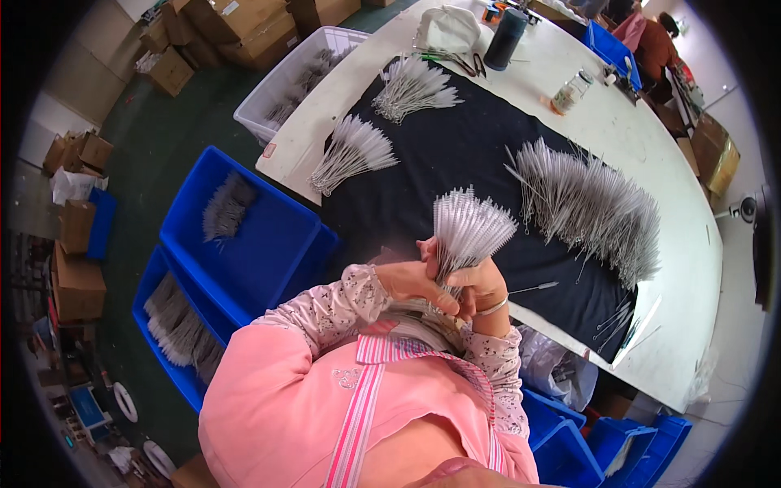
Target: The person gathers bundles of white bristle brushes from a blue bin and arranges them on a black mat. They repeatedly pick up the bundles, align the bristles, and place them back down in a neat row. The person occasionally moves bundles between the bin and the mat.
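A thick bundle of straw-cleaning brushes [473, 226] stands upright in front of me, white bristles up and wire handles down. My left hand [411, 285] wraps round its lower part from the left. On the other side, my right hand [483, 285] grips the handles, its fingers close to those of the left. The handle ends are mostly hidden by my hands. Under the bundle lies a black cloth [443, 159] with a big heap of brushes [590, 203] at right. Two smaller brush bunches [355, 153] [413, 86] rest at far left. One loose brush [534, 288] lies near my right hand.
Blue bins [264, 244] with brushes stand left of the white table [679, 244]. Beyond them is a clear plastic tub [256, 114]. A dark cylinder [506, 39], scissors [478, 67] and a glass jar [571, 92] stand or lie at the back. Another person [655, 49] is far right.
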`<state>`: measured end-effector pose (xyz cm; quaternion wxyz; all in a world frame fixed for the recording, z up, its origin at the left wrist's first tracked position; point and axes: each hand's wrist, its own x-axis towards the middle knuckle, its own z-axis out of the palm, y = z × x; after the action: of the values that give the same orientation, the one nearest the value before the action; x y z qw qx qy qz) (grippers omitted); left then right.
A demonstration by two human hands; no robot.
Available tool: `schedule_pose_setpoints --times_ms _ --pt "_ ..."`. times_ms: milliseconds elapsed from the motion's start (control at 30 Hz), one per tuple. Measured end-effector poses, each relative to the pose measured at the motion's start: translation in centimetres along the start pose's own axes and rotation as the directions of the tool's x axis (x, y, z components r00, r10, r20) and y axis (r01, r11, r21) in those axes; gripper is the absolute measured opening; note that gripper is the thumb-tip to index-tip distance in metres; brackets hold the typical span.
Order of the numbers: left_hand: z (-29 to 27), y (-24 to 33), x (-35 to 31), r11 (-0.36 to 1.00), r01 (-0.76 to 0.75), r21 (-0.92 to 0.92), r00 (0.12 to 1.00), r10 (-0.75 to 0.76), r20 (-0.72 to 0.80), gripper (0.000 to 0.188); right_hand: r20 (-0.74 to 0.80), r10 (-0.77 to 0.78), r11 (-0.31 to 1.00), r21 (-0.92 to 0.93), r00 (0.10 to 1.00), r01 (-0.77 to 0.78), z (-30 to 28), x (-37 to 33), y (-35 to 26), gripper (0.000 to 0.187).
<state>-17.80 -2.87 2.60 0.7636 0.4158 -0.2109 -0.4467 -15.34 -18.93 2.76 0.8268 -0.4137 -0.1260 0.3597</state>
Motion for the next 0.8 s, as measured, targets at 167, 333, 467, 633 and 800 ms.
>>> schedule_pose_setpoints --times_ms 167,333,467,633,800 --pt "-1.9 -4.4 0.1 0.681 -0.125 -0.722 0.992 0.096 -0.081 0.033 0.110 0.005 0.993 -0.115 0.994 0.008 2.0 3.1 -0.8 0.052" --pt "-0.8 4.9 -4.4 0.979 -0.159 -0.126 0.919 0.100 -0.382 0.032 0.056 -0.081 0.984 -0.155 0.995 0.089 3.3 6.7 -0.8 0.069" --pt "-5.1 9.2 -9.3 0.743 0.174 0.646 0.440 0.528 -0.726 0.046 -0.081 0.059 0.937 0.347 0.995 -0.027 2.8 10.5 2.5 0.066" --pt "-13.7 10.7 -12.3 0.545 0.666 0.510 0.180 0.546 -0.818 0.057 -0.432 0.329 0.906 0.395 0.840 -0.152 3.1 15.3 6.1 0.053" --pt "-17.1 9.0 -13.0 0.549 0.696 0.463 0.217 0.454 -0.864 0.061 -0.512 0.317 0.900 0.427 0.798 -0.083 4.3 18.4 7.4 0.059"
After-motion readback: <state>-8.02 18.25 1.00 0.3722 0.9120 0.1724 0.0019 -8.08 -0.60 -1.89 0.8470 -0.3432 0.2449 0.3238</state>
